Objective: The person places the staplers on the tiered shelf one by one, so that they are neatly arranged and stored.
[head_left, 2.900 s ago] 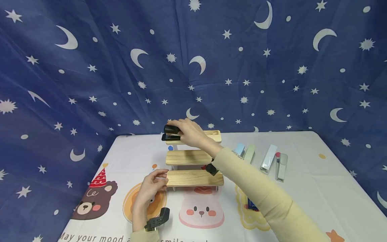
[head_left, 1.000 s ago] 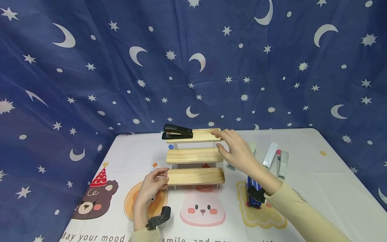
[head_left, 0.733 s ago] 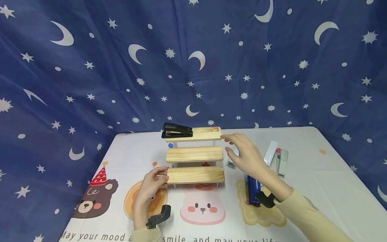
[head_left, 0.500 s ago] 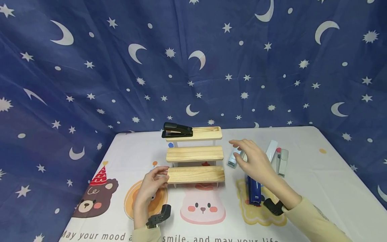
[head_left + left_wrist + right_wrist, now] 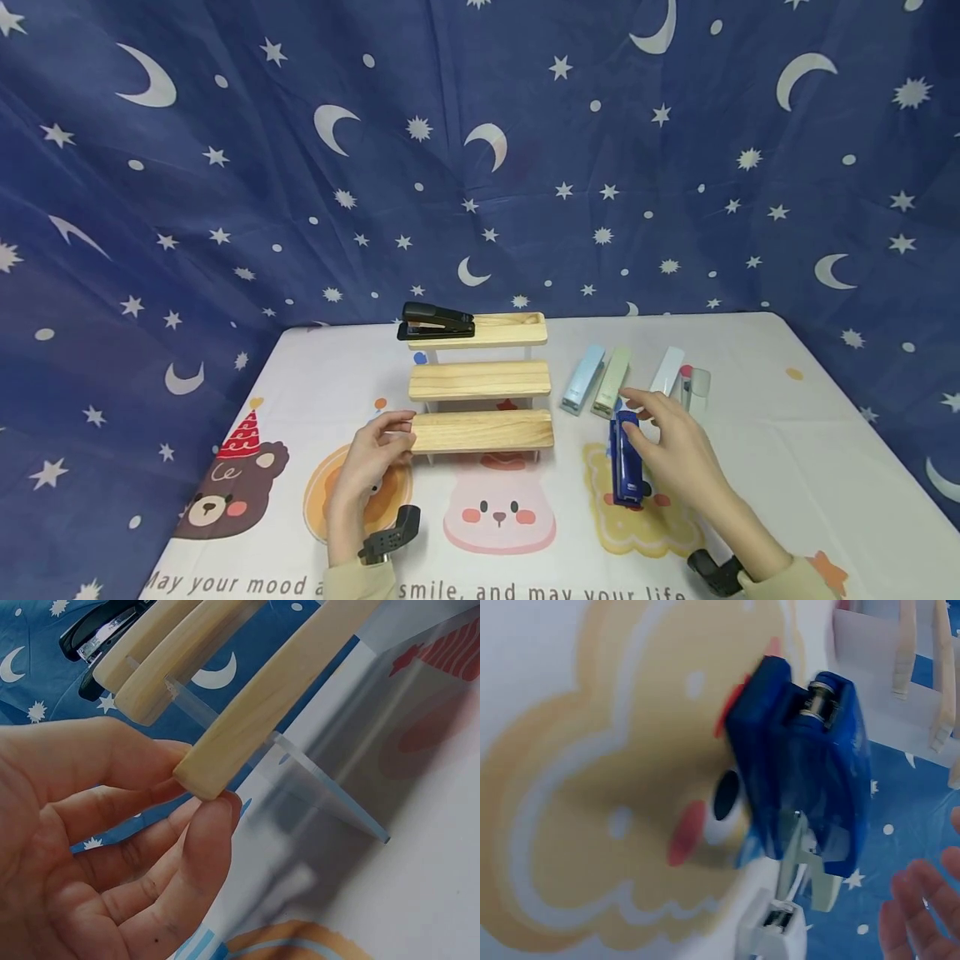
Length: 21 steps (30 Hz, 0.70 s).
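The left hand (image 5: 371,458) pinches the left end of the bottom board (image 5: 482,432), likely to keep the wooden stand (image 5: 480,381) from sliding. The right hand (image 5: 678,437) holds nothing; its fingers spread loosely near the blue stapler (image 5: 630,467), wide enough, it seems, to go around it. That stapler lies on the table (image 5: 787,467), just past the bottom board's right edge. The black stapler (image 5: 438,322) pokes over the top board's (image 5: 517,327) left edge, maybe leaving room beside it. Light blue (image 5: 583,379) and green staplers (image 5: 612,382) lie nearer the table's back edge.
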Motion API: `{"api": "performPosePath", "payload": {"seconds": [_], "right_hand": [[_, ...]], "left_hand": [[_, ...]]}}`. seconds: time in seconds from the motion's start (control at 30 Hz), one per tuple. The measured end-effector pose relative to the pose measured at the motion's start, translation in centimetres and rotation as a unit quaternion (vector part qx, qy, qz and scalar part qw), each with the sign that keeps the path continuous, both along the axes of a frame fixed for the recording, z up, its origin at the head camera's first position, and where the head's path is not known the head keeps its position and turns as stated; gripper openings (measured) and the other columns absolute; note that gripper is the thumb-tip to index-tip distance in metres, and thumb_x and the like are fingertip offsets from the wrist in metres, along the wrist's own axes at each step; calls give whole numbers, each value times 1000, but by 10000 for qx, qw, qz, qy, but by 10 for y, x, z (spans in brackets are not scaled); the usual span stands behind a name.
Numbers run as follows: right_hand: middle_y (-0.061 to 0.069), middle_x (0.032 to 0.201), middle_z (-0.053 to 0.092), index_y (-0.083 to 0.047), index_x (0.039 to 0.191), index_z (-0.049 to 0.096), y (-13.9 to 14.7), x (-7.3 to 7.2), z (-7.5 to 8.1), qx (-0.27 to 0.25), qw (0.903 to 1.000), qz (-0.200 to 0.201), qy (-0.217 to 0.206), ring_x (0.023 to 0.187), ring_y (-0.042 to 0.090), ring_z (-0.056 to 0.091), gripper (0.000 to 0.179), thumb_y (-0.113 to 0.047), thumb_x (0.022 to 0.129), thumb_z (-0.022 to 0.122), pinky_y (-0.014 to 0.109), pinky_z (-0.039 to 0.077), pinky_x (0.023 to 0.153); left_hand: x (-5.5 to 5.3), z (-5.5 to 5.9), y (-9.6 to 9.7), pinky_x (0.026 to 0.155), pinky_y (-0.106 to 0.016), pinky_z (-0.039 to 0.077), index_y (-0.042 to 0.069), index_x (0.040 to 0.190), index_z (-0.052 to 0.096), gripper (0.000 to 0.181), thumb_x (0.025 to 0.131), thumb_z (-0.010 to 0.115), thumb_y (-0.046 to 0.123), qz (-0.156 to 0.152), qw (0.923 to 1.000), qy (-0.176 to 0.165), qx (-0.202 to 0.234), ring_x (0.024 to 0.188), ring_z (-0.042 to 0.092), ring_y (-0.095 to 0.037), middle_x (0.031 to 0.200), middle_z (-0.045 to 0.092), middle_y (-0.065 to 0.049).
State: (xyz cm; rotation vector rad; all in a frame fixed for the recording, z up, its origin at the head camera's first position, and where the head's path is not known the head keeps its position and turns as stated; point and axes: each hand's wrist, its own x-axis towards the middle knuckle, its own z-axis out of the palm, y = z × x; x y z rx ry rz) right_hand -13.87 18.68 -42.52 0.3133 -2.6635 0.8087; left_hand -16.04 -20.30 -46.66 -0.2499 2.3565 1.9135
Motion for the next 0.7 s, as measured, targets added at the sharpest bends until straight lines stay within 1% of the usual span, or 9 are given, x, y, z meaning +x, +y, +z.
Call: {"api": "performPosePath", "payload": {"seconds": [0.17,0.37,0.43,0.6,0.7], "right_hand": [[10,112,64,-10,130,56,6,6,-13,-102,9991,-209,-350,94,24,61,50,-12,83,71,38,50,75],[19,121,56,-9,142,41,5,9,-24,-247,9925,-495,-1091,97,32,62,67,-22,84,72,42,54,70],[21,122,55,-8,144,36,4,9,-27,-277,9905,-540,-1231,97,32,62,71,-24,84,72,40,55,68],[22,118,57,-5,147,30,3,9,-33,-355,9871,-529,-1468,88,26,62,79,-24,83,73,31,51,62],[25,116,58,-4,147,27,2,8,-36,-400,9838,-524,-1666,83,24,63,82,-24,83,73,29,52,60]], "left_hand": [[0,2,-1,70,-29,58,1,126,58,40,87,63,2,-2,10000,-10,36,78,61,-12,113,58,-16],[-1,2,0,70,-28,57,1,126,58,40,87,62,1,-34,9999,-75,87,77,60,-12,111,57,-15],[-1,2,-1,69,-28,57,1,126,58,39,87,62,1,-47,9999,-88,99,76,60,-11,110,57,-15],[-1,3,-1,69,-27,57,1,127,57,40,88,61,2,-85,9999,-106,91,76,60,-10,111,57,-15],[-1,3,-2,69,-27,57,1,128,57,40,88,61,2,-69,9999,-109,79,77,60,-11,111,57,-15]]}}
